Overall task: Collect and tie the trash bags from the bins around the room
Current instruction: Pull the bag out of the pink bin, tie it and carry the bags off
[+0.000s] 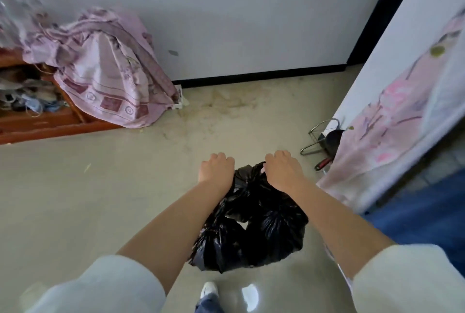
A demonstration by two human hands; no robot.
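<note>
Pink cloth (108, 71) over wooden furniture (50, 124)

Soft daylight, glare on floor (249, 295), edges blurred, wide-angle distortion.

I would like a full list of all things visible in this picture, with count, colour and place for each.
black plastic trash bags: two or three bunched, black, hanging centre above floor
pink patterned cloth: one, pink, draped over furniture at left
red-brown wooden furniture: one, red-brown, far left
metal wire rack: one, silver, on floor at right
pink floral bedsheet: one, pink and white, right edge
beige floor: one, glossy beige
white shoe: one, bottom centre
left hand: gripping bag tops
right hand: gripping bag tops
</note>
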